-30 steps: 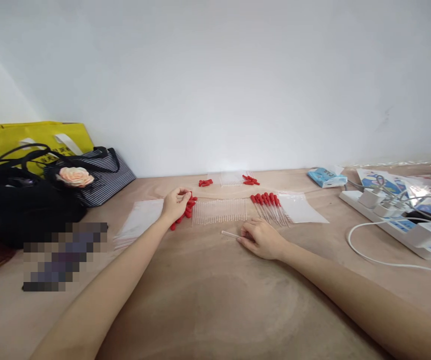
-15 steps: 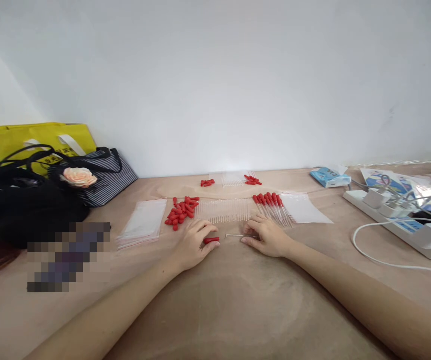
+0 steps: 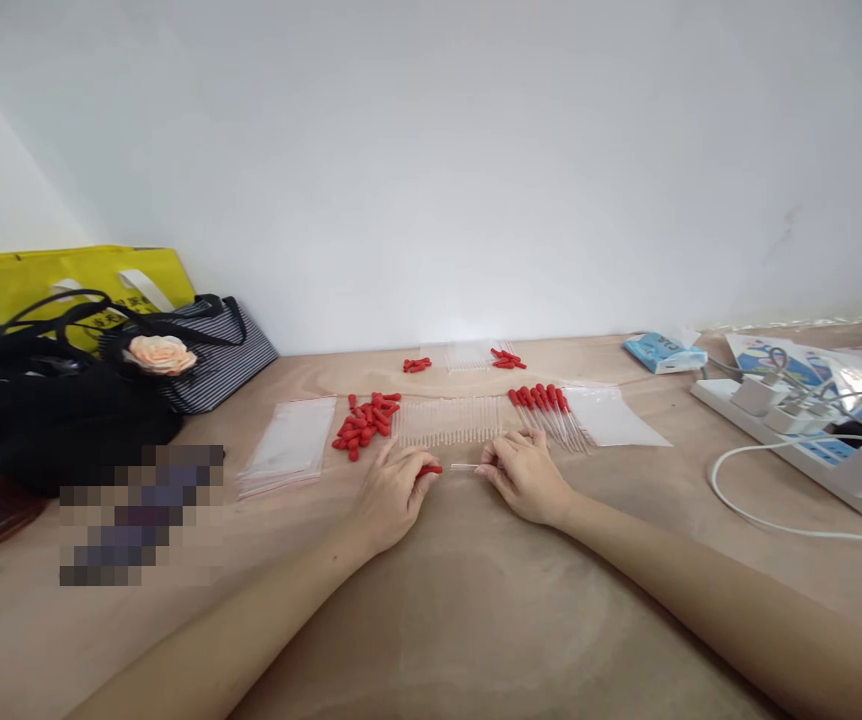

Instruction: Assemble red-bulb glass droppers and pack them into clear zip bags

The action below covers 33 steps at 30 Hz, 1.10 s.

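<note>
A: So, what is in the hands?

B: The left hand (image 3: 392, 492) pinches a small red bulb (image 3: 429, 469) at its fingertips, and the right hand (image 3: 522, 474) pinches a thin clear tube (image 3: 464, 467) pointing left at the bulb. Both sit low over the wooden table (image 3: 446, 610), near the middle, just this side of the row of clear tubes (image 3: 446, 420).

A: Do bulb and tube touch?

B: Hard to tell. The tube is nearly see-through, its right end is hidden under the fingers, and the gap looks very small.

A: What lies around them?

B: A heap of red bulbs (image 3: 363, 420) to the far left of the hands, finished droppers (image 3: 547, 410) to the far right, clear bags (image 3: 288, 445) further left.

A: Any change from half a second back?

B: The left hand has drawn closer to the right one, and the bulb now lies nearer the tube's tip.
</note>
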Each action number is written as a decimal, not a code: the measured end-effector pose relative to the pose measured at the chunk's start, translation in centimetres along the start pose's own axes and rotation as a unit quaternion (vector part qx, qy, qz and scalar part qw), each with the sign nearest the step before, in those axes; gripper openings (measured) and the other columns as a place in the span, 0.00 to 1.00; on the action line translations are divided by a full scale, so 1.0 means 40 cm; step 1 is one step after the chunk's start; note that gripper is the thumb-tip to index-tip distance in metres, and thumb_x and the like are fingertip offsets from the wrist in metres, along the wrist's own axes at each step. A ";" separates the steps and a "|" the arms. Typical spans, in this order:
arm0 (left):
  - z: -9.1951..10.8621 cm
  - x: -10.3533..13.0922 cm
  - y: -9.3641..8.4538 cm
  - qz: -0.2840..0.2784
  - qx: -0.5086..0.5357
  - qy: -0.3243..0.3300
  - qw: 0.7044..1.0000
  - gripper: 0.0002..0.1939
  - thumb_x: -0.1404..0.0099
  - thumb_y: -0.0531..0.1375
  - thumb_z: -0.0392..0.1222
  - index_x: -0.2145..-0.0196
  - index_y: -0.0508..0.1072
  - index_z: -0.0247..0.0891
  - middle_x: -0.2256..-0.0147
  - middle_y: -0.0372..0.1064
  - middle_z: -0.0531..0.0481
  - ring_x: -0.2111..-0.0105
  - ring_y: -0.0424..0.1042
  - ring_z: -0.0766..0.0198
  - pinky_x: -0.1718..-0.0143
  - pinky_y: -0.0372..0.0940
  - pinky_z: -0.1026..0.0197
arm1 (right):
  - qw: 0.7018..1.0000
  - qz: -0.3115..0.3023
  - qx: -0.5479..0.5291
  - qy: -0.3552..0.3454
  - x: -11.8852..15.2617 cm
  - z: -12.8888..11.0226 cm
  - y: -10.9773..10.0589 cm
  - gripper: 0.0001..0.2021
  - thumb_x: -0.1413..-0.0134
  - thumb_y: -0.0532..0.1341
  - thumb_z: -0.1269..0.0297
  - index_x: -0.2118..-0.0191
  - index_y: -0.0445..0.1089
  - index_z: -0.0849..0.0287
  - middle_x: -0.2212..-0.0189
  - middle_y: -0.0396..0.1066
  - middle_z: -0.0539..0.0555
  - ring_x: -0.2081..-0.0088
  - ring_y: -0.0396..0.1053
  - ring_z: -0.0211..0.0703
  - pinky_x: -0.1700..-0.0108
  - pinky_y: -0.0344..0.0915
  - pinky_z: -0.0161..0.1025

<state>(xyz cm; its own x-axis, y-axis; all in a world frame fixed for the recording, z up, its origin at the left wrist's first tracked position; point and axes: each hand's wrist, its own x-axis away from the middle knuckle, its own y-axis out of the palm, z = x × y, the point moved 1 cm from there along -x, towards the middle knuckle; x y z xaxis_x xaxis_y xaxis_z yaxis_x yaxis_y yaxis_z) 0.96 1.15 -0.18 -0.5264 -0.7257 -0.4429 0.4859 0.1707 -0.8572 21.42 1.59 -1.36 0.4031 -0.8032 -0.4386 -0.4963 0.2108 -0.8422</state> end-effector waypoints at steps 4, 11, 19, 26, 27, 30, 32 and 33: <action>0.011 0.003 0.004 -0.014 0.012 0.000 1.000 0.07 0.35 0.48 0.38 0.61 0.63 0.39 0.63 0.70 0.52 0.60 0.68 0.64 0.44 0.41 0.45 | 0.999 0.030 0.013 -0.016 0.002 -0.007 0.004 0.06 0.45 0.52 0.64 0.71 0.60 0.59 0.74 0.68 0.49 0.67 0.62 0.40 0.53 0.43 0.47; 0.003 0.000 0.010 -0.010 0.007 0.021 1.000 0.09 0.35 0.48 0.37 0.62 0.67 0.39 0.63 0.72 0.50 0.55 0.66 0.60 0.45 0.39 0.43 | 0.997 0.043 0.005 -0.057 0.006 -0.015 0.006 0.06 0.44 0.52 0.66 0.70 0.61 0.59 0.74 0.69 0.48 0.69 0.64 0.37 0.51 0.41 0.47; 0.015 0.002 0.002 0.016 0.021 0.044 0.999 0.08 0.36 0.51 0.37 0.68 0.69 0.39 0.70 0.73 0.53 0.63 0.70 0.63 0.46 0.41 0.46 | 0.984 0.072 0.032 -0.160 0.014 -0.015 0.000 0.11 0.43 0.49 0.66 0.72 0.65 0.59 0.77 0.67 0.47 0.75 0.61 0.32 0.52 0.40 0.45; 0.016 0.006 0.008 0.039 -0.004 0.103 0.994 0.07 0.37 0.52 0.38 0.69 0.70 0.38 0.72 0.72 0.53 0.64 0.70 0.64 0.45 0.40 0.47 | 0.963 0.112 0.099 -0.222 0.018 -0.019 -0.005 0.15 0.43 0.48 0.68 0.77 0.66 0.60 0.81 0.64 0.46 0.78 0.54 0.30 0.55 0.41 0.44; 0.017 0.006 0.008 0.043 -0.008 0.112 0.993 0.07 0.37 0.52 0.37 0.69 0.70 0.38 0.72 0.72 0.53 0.65 0.70 0.64 0.45 0.40 0.47 | 0.962 0.113 0.101 -0.227 0.019 -0.018 -0.005 0.15 0.43 0.48 0.68 0.77 0.67 0.60 0.81 0.64 0.46 0.78 0.54 0.30 0.55 0.41 0.43; 0.020 0.006 0.007 0.050 -0.014 0.130 0.990 0.07 0.37 0.52 0.38 0.69 0.70 0.38 0.72 0.72 0.54 0.66 0.70 0.65 0.45 0.39 0.47 | 0.966 0.098 0.092 -0.223 0.020 -0.014 -0.006 0.14 0.44 0.49 0.68 0.75 0.68 0.60 0.81 0.65 0.47 0.78 0.55 0.31 0.56 0.41 0.43; 0.020 0.006 0.007 0.049 -0.016 0.134 0.990 0.07 0.37 0.52 0.38 0.69 0.70 0.39 0.72 0.72 0.55 0.67 0.70 0.66 0.45 0.39 0.47 | 0.972 0.073 0.072 -0.210 0.020 -0.010 -0.006 0.13 0.44 0.49 0.67 0.73 0.68 0.59 0.79 0.66 0.47 0.77 0.57 0.32 0.57 0.41 0.43; 0.020 0.006 0.007 0.047 -0.016 0.134 0.990 0.07 0.37 0.52 0.39 0.69 0.70 0.39 0.73 0.72 0.55 0.67 0.70 0.66 0.45 0.39 0.47 | 0.975 0.060 0.061 -0.204 0.020 -0.009 -0.006 0.13 0.44 0.49 0.66 0.72 0.69 0.58 0.78 0.67 0.48 0.76 0.57 0.32 0.57 0.41 0.43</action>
<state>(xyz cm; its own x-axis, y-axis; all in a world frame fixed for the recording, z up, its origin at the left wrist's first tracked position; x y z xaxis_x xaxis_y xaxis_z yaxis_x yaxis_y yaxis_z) 1.54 0.49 -0.33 -0.6477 -0.5034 -0.5719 0.5214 0.2545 -0.8145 21.58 0.70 -1.38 0.6323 -0.4862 -0.6031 -0.4735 0.3737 -0.7976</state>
